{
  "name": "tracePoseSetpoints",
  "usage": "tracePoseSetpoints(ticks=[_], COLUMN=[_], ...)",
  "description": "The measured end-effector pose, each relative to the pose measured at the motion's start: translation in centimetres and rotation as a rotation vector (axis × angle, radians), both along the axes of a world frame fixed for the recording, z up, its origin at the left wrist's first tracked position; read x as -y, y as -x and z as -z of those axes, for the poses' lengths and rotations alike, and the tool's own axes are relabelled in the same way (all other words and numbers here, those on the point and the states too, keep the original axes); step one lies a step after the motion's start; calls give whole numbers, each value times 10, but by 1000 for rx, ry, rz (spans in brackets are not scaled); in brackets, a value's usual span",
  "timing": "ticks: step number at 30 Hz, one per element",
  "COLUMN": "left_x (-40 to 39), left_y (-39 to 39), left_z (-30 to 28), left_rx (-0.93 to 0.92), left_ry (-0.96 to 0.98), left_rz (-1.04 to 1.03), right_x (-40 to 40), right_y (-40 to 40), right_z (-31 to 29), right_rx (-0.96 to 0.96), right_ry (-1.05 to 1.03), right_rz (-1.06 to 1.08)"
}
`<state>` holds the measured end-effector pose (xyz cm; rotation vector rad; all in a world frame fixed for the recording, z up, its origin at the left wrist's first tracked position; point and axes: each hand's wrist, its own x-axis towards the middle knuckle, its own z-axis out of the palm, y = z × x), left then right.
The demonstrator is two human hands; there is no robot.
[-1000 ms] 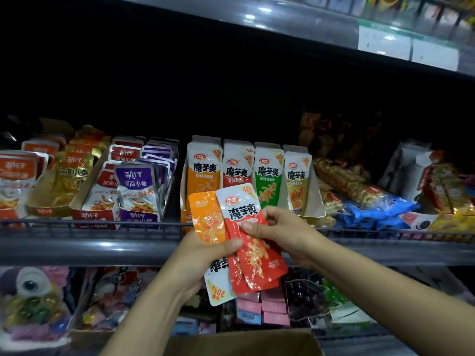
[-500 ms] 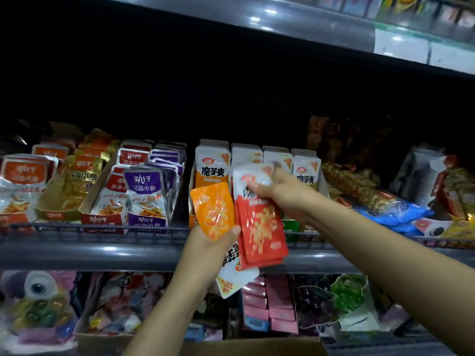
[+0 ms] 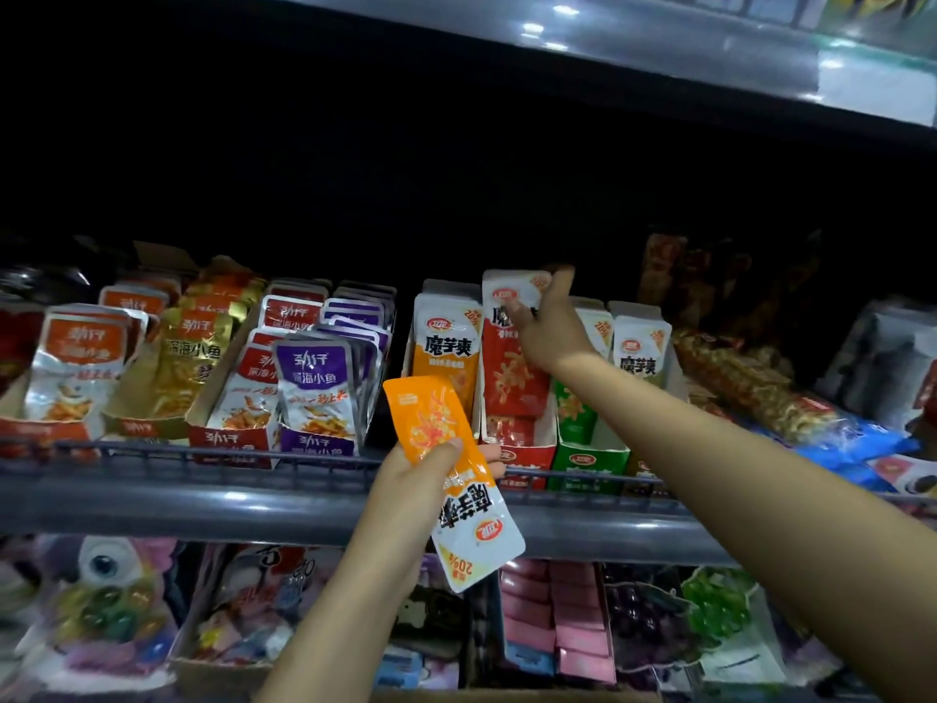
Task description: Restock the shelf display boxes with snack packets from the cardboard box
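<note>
1. Pushing the shiny red foil snack packet (image 3: 514, 367) into the red cardboard display box (image 3: 517, 451) on the shelf, the right hand (image 3: 550, 324) has a flat, straight-fingered grip.
2. Left hand (image 3: 421, 479) grip's pinching an upside-down orange-and-white foil packet (image 3: 446, 469) just below.

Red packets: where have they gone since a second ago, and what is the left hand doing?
The right hand carried the red packets up from beside the left hand into the red display box, fingers now straight against them. The left hand keeps gripping the upside-down orange packets below the shelf rail.
</note>
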<state>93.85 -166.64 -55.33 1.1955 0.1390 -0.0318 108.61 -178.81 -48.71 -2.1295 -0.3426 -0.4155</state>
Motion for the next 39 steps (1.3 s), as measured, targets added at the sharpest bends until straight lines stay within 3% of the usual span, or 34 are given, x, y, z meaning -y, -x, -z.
tracePoseSetpoints(ticks=[8, 11, 16, 27, 30, 33, 35, 39], left_x=[-1, 0, -2, 0, -1, -3, -3, -6], left_y=[-2, -2, -2, 1, -1, -2, -1, -3], left_z=[4, 5, 5, 5, 7, 9, 8, 7], left_rx=[-35, -42, -48, -36, -44, -75, -89, -19], left_ry=[33, 47, 40, 46, 27, 11, 43, 93], left_rz=[24, 28, 25, 55, 21, -58, -113, -229], right_x=[37, 32, 30, 31, 35, 36, 33, 28], right_y=[-6, -6, -4, 4, 6, 20, 40, 81], right_z=[3, 8, 9, 18, 16, 9, 2, -3], right_rx=[-2, 29, 229, 316, 315, 376, 248, -366], right_ry=[680, 792, 786, 910, 844, 627, 470, 414], right_rz=[-56, -68, -17, 86, 65, -20, -122, -429])
